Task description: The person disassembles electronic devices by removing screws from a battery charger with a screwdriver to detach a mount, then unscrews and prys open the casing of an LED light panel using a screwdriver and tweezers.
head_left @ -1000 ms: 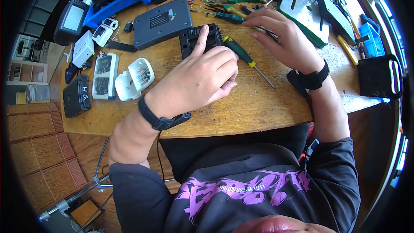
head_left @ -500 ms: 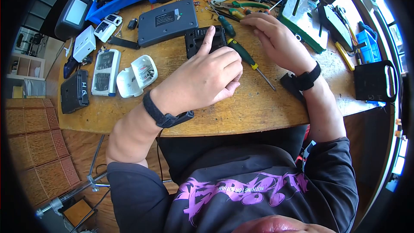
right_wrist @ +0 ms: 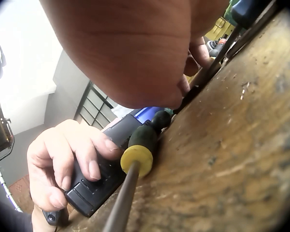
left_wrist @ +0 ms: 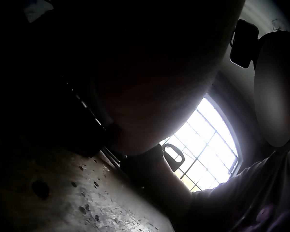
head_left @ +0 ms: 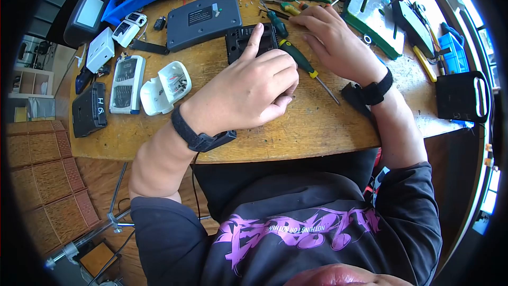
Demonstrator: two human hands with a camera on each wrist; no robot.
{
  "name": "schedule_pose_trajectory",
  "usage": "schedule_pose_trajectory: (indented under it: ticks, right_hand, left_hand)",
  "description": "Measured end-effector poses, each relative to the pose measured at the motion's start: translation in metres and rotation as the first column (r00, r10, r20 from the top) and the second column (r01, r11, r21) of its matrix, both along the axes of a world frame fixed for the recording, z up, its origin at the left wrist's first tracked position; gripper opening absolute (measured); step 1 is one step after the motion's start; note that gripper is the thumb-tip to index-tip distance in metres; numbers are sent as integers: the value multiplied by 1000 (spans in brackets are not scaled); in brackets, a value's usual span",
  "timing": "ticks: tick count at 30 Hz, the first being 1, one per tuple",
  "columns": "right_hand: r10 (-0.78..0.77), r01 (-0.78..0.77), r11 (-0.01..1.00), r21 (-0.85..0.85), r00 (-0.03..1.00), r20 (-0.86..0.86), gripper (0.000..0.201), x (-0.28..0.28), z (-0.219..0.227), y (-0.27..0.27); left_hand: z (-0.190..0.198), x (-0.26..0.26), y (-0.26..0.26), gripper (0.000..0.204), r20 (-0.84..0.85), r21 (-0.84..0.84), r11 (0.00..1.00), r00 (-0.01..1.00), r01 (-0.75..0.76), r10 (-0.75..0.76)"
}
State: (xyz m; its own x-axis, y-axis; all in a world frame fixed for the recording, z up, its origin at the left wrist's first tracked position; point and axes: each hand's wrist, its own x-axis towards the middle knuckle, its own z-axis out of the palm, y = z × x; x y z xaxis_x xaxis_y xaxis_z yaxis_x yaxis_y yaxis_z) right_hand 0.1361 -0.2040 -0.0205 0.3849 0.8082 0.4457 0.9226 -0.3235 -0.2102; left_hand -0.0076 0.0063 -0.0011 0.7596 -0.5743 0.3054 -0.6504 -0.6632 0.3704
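Note:
In the head view, the left hand (head_left: 243,92) lies palm down at the near edge of a black slotted device (head_left: 236,42), one finger extended across it. The right wrist view shows the left hand's (right_wrist: 62,154) bent fingers and thumb gripping the device (right_wrist: 99,186). The right hand (head_left: 341,50) arches over the table, slightly bent fingertips beside a yellow-green handle (head_left: 289,8); contact there is unclear. Between the hands lie a green-and-yellow screwdriver (head_left: 299,57) and a teal-handled screwdriver (head_left: 277,24). The left wrist view is mostly dark.
A grey flat box (head_left: 203,20) stands behind the device. An open white case (head_left: 174,82) and a bit set (head_left: 127,85) lie left. Pliers and loose tools cover the back; a green-based metal plate (head_left: 373,16) and a black case (head_left: 463,97) are right.
The teal-handled screwdriver has turned to a steeper angle. The right hand has shifted slightly left. The left hand keeps its pose at the device, and the head view has moved a little.

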Motion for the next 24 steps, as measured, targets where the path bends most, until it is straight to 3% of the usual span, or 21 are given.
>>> schedule_pose_trajectory:
  ticks: [4,6,17,20,22,24]
  right_hand:
    - [-45,46,999,23,998,-44,28,2,-2,-4]
    - [-8,22,998,59,976,-218,24,5,-1,-6]
    - [-239,257,966,24,926,-291,14,-1,0,-11]
    - [-192,241,958,153,940,-283,15,3,-5,-12]
    - [-83,194,916,351,947,-309,14,4,-9,-12]
    - [-82,199,901,386,951,-299,14,-3,0,-14]
  left_hand:
    - [1,-1,-1,22,-18,31,999,1000,-5,5]
    - [0,0,-1,22,-22,31,1000,1000,-1,2]
    - [2,0,-4,25,-11,46,999,1000,-25,26]
    - [2,0,-4,26,2,19,999,1000,-30,30]
    - [0,2,-4,26,18,9,999,999,-40,39]
    - [0,2,-4,27,33,-3,999,998,-51,51]
